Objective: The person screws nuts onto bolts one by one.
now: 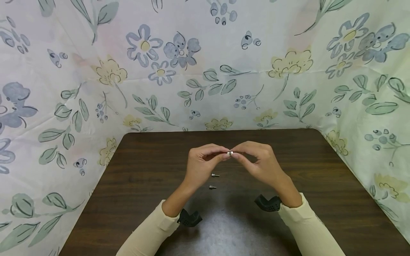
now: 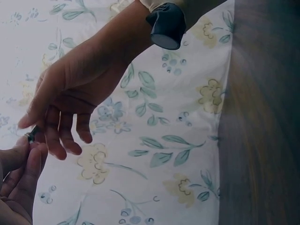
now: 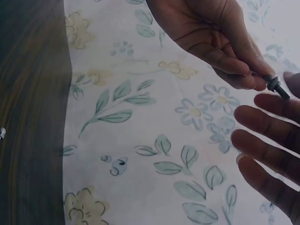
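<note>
A small metal screw (image 3: 280,89) is held between both hands over the table. My left hand (image 1: 200,163) pinches its wider end between thumb and fingertips. In the right wrist view the left hand (image 3: 211,42) is at the top, and the shank points from it toward my right hand (image 3: 272,136). The thumb and index finger of the right hand (image 1: 261,161) meet around the shank end, the other fingers spread apart. In the left wrist view the screw (image 2: 31,136) shows between the left hand (image 2: 18,183) and the right hand (image 2: 82,79).
Two more small screws, an upper screw (image 1: 215,175) and a lower screw (image 1: 213,187), lie on the dark wooden table (image 1: 144,199) between the forearms. A floral cloth (image 1: 205,81) stands behind and at both sides of the table. Black wrist devices sit on both wrists.
</note>
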The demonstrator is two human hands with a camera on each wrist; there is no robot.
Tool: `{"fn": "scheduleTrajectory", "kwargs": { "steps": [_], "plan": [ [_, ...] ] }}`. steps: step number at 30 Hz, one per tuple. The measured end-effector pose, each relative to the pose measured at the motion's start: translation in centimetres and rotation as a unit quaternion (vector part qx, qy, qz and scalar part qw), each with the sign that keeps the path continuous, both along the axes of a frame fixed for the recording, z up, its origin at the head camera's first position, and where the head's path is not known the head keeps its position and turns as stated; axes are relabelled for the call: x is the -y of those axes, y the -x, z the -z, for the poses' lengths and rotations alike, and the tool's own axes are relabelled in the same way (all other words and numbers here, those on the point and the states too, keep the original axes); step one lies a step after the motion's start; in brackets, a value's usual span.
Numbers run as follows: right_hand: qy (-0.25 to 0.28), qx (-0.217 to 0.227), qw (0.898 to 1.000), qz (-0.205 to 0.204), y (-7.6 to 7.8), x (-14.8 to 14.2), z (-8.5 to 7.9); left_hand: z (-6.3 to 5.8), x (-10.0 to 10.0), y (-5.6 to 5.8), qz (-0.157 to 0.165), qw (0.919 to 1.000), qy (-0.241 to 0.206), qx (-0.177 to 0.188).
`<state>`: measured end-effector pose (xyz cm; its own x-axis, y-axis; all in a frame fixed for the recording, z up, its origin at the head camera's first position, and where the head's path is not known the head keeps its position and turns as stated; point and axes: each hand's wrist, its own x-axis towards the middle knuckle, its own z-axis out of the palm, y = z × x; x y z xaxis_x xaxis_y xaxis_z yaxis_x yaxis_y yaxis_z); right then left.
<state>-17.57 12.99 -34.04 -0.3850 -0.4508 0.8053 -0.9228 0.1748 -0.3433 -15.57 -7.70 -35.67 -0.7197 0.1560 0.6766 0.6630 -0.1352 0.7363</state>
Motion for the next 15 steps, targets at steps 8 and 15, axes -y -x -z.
{"fn": "scheduleTrajectory", "kwargs": {
  "steps": [8, 15],
  "plan": [
    [0.002, 0.005, 1.0, 0.012, 0.08, -0.51, 0.03, -0.09, 0.18, 0.14, -0.006, 1.0, -0.004, 0.004],
    [0.001, 0.028, 1.0, 0.006, 0.02, -0.52, 0.12, -0.07, 0.25, 0.19, -0.006, 0.9999, 0.0, 0.009]
  ]
}}
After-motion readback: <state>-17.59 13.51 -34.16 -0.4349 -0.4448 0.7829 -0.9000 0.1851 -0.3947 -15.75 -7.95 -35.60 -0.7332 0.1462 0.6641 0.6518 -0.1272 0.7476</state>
